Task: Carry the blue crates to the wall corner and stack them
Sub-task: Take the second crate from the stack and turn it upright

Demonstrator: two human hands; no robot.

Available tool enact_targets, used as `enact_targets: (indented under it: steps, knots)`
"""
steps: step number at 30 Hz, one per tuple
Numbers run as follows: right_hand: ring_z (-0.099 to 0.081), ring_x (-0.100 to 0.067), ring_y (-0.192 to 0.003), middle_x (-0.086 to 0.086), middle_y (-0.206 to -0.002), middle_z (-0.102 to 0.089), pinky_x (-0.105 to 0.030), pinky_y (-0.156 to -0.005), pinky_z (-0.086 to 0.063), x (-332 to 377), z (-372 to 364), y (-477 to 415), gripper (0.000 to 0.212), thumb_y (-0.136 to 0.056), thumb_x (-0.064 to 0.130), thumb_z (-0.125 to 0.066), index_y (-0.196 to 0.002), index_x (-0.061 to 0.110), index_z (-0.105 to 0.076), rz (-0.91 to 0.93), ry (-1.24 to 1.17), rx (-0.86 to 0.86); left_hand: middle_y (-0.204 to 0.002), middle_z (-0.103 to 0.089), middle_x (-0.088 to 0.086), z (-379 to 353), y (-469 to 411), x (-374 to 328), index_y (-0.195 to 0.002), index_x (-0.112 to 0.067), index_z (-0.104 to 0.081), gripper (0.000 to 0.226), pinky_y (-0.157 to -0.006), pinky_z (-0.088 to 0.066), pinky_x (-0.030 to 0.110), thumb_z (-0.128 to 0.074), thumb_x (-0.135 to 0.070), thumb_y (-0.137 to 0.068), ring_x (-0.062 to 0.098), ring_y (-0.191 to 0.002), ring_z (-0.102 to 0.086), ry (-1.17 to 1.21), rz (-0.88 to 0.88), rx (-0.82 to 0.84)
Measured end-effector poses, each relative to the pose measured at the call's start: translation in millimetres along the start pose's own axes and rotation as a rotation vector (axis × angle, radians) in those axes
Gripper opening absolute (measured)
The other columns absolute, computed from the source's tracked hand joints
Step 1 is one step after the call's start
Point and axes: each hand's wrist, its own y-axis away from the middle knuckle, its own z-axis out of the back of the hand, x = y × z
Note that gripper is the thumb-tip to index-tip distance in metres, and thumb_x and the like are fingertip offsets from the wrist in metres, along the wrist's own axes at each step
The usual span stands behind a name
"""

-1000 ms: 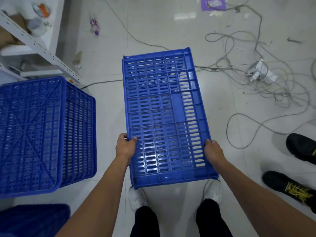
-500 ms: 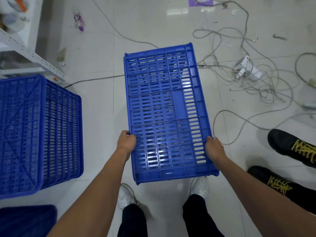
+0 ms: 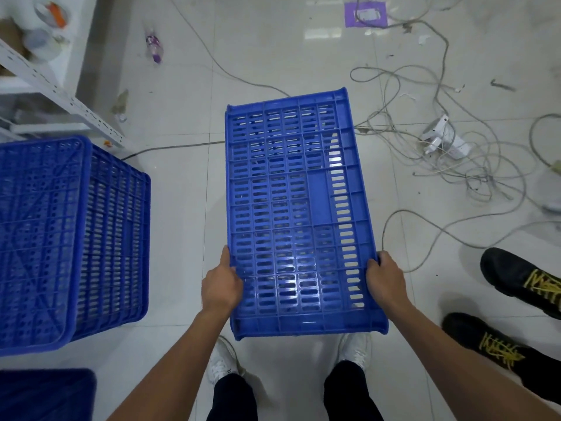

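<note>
Head view: both hands, left point(image 3: 223, 288) and right point(image 3: 385, 281), grip the blue crate's point(image 3: 299, 214) long sides, arms outstretched.

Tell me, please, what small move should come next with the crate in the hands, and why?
Probably swing the held crate leftward toward the crate stack. The left hand and the right hand already grip its long sides, and loose cables lie on the right.

Stacked blue crates point(image 3: 69, 241) on the left nearer centre again, cable tangle point(image 3: 449, 165) rightward.
</note>
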Motion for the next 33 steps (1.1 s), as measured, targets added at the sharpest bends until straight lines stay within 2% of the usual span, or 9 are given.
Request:
enact_targets:
  steps: [6,9,12,14,17,21,24,29,33]
  knots:
    - [-0.058,-0.015,-0.064,0.000,-0.075,-0.063,-0.032,-0.053,-0.043,26.2,-20.6,49.2,0.015,-0.098,0.028,-0.042,-0.091,0.021,-0.055,0.174,-0.026,-0.052,-0.075,-0.058,-0.003,25.8,-15.9,23.8,-0.155,-0.030,-0.021,0.069,-0.050,-0.036,0.024,-0.050,-0.010,-0.094,0.012,-0.059,-0.051,-0.022,0.057,0.037]
    - [-0.059,-0.016,-0.063,0.001,-0.071,-0.063,-0.034,-0.056,-0.045,44.0,-33.3,73.7,0.021,-0.099,0.039,-0.043,-0.085,0.026,-0.054,0.233,-0.068,0.006,-0.100,-0.065,0.008,40.7,-25.0,35.9,-0.145,-0.019,-0.034,0.052,-0.069,-0.047,0.034,-0.048,-0.017,-0.095,0.023,-0.077,-0.058,-0.074,0.151,0.124]
    - [-0.060,-0.013,-0.072,0.015,-0.077,-0.061,-0.035,-0.065,-0.048,58.2,-50.0,86.3,0.021,-0.100,0.044,-0.041,-0.104,0.029,-0.055,0.292,-0.035,0.037,-0.114,-0.066,0.013,49.4,-29.4,48.6,-0.128,-0.009,-0.051,0.038,-0.085,-0.052,0.039,-0.049,-0.026,-0.094,0.030,-0.096,-0.063,0.037,0.261,0.191]
    - [-0.058,-0.009,-0.079,0.023,-0.087,-0.056,-0.034,-0.072,-0.046,72.1,-63.0,91.4,0.031,-0.100,0.046,-0.041,-0.127,0.033,-0.050,0.323,-0.018,0.057,-0.114,-0.066,0.012,53.0,-26.0,56.7,-0.123,-0.009,-0.057,0.037,-0.083,-0.052,0.036,-0.052,-0.029,-0.092,0.029,-0.098,-0.064,0.163,0.304,0.192]
    - [-0.063,-0.016,-0.083,0.010,-0.096,-0.064,-0.035,-0.071,-0.048,95.2,-83.9,97.2,0.042,-0.101,0.044,-0.041,-0.141,0.030,-0.039,0.376,0.027,0.127,-0.116,-0.066,0.009,59.0,-16.3,61.7,-0.122,-0.013,-0.059,0.036,-0.078,-0.048,0.031,-0.056,-0.032,-0.092,0.024,-0.096,-0.063,0.218,0.259,0.178]
    - [-0.063,-0.021,-0.074,0.002,-0.080,-0.063,-0.039,-0.065,-0.049,126.0,-115.4,108.6,0.045,-0.103,0.036,-0.039,-0.144,0.017,-0.032,0.435,0.128,0.226,-0.130,-0.062,0.005,71.6,1.0,54.0,-0.131,-0.013,-0.059,0.036,-0.089,-0.048,0.030,-0.059,-0.022,-0.096,0.022,-0.112,-0.061,0.430,0.158,-0.022]
    - [-0.066,-0.031,-0.083,-0.009,-0.089,-0.067,-0.043,-0.069,-0.051,149.3,-143.1,122.9,0.047,-0.102,0.033,-0.040,-0.143,0.011,-0.030,0.462,0.164,0.253,-0.111,-0.070,0.001,89.9,15.9,41.0,-0.112,-0.016,-0.070,0.020,-0.088,-0.053,0.031,-0.059,-0.015,-0.095,0.019,-0.105,-0.066,0.745,0.121,-0.167]
    - [-0.064,-0.039,-0.097,-0.016,-0.106,-0.066,-0.038,-0.070,-0.044,181.2,-194.6,148.8,0.050,-0.101,0.034,-0.041,-0.142,0.008,-0.029,0.417,0.200,0.295,-0.096,-0.075,0.004,113.6,27.9,29.4,-0.104,-0.011,-0.074,0.016,-0.083,-0.056,0.029,-0.060,-0.016,-0.097,0.018,-0.093,-0.070,0.949,0.071,-0.030]
    - [-0.064,-0.037,-0.093,-0.015,-0.108,-0.066,-0.038,-0.067,-0.045,195.3,-229.4,162.9,0.044,-0.100,0.031,-0.041,-0.136,0.010,-0.029,0.388,0.215,0.366,-0.091,-0.076,0.006,127.2,14.4,51.3,-0.102,-0.010,-0.076,0.023,-0.076,-0.056,0.029,-0.058,-0.023,-0.097,0.016,-0.083,-0.071,1.046,0.214,0.042]
